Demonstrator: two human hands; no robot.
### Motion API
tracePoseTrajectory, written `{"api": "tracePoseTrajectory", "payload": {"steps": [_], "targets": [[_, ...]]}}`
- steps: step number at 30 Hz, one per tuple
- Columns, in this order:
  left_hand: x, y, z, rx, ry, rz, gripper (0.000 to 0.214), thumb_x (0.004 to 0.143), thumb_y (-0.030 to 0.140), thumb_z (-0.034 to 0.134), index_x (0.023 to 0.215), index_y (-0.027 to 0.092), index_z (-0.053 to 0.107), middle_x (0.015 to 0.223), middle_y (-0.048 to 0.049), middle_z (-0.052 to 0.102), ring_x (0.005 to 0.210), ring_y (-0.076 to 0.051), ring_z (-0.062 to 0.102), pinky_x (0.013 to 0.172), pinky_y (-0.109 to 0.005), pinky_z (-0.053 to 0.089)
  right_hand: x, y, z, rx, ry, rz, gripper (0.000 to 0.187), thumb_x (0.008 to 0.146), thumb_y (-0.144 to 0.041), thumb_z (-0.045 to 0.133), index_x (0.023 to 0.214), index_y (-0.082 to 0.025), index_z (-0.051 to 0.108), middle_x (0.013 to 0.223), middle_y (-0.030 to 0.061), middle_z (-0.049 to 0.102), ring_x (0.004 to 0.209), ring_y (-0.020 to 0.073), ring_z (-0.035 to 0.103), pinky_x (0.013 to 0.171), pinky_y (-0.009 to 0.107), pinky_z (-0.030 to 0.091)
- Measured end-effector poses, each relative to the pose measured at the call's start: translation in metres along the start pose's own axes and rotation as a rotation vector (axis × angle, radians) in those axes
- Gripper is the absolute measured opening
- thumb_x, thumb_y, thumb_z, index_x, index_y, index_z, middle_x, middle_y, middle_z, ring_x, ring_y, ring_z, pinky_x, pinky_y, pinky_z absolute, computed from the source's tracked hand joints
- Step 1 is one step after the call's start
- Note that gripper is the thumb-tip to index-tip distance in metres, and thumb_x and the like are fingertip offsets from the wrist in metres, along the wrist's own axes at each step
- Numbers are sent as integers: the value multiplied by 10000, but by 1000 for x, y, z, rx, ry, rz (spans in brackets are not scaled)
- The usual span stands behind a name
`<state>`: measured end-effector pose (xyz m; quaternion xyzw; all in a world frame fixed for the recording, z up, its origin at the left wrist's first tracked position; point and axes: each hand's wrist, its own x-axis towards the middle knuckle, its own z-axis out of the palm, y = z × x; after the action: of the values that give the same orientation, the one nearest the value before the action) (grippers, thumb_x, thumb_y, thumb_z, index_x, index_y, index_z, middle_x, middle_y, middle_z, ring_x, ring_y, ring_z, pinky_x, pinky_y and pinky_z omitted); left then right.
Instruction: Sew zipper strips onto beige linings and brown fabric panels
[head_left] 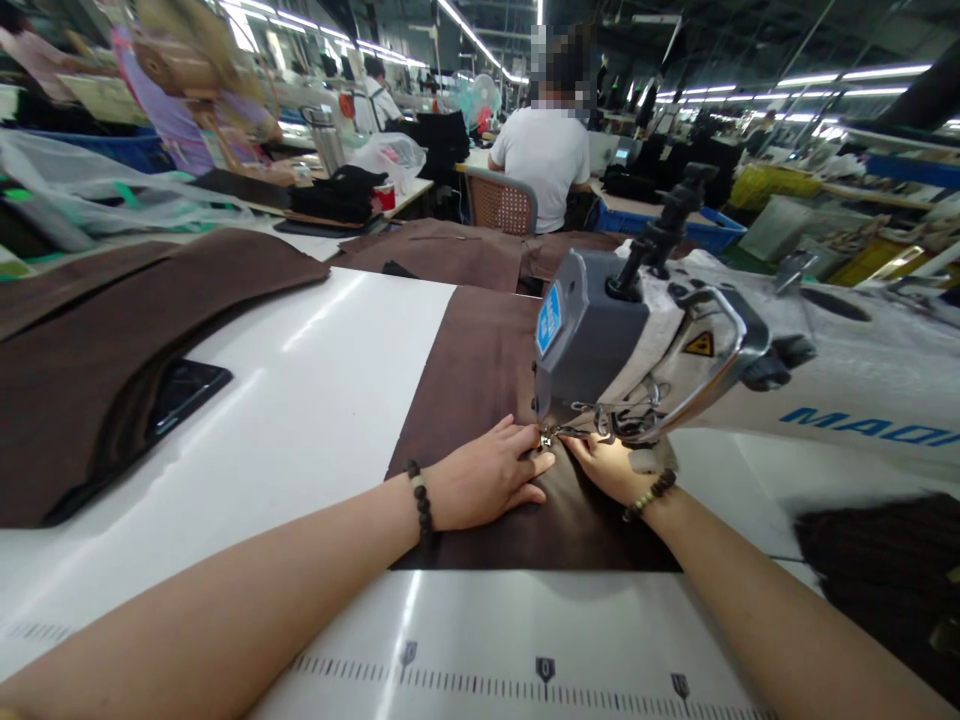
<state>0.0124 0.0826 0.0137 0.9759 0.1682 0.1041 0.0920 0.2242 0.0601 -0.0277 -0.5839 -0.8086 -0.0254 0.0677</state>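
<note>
A brown fabric piece (480, 370) lies across the white sewing table (315, 400) and runs under the head of a grey sewing machine (630, 340). My left hand (487, 478) lies flat on the fabric, fingers stretched toward the needle area. My right hand (611, 465) rests on the fabric just right of the needle, under the machine head, fingers pressed down on the cloth; their tips are partly hidden. Both wrists wear bead bracelets.
A stack of brown fabric (112, 350) covers a dark phone (184, 390) at the left. More dark cloth (885, 560) lies at the right. A ruler scale (540, 680) runs along the table's near edge. A person in a white shirt (544, 150) sits ahead; other workers stand at the far left.
</note>
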Motion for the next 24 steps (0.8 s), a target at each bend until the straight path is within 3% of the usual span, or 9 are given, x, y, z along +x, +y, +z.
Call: {"api": "tracePoseTrajectory", "payload": {"steps": [8,13,18,24], "targets": [[1,0,1,0,10,5,368,891,388,431,1136,129,524,1139,-136,466,1159,-269,402,1020,-452,312,4,-1,-4,-105,-68,-45,392,859,-156,283,1004,-178,646,895,104,668,835,239,602,715,353,461],[1,-2,1,-5,13,-8,365,890,390,430,1132,136,530,1125,-127,471,1149,-267,408,1024,-468,302,4,6,7,-123,-87,-29,374,840,-133,309,962,-182,658,804,101,675,802,230,608,662,324,456],[2,-2,1,-6,26,-6,382,881,390,449,1166,144,516,1056,-109,496,1075,-247,458,1008,-453,325,7,7,11,-105,-100,-4,337,849,-148,336,962,-174,653,853,107,673,810,235,608,652,325,457],[-4,-9,-4,55,-23,44,384,893,371,436,1204,153,494,1138,-118,497,1101,-241,458,1014,-449,318,2,-9,-29,-75,-98,86,262,869,-194,400,853,-171,661,843,91,669,842,212,609,764,334,472]]}}
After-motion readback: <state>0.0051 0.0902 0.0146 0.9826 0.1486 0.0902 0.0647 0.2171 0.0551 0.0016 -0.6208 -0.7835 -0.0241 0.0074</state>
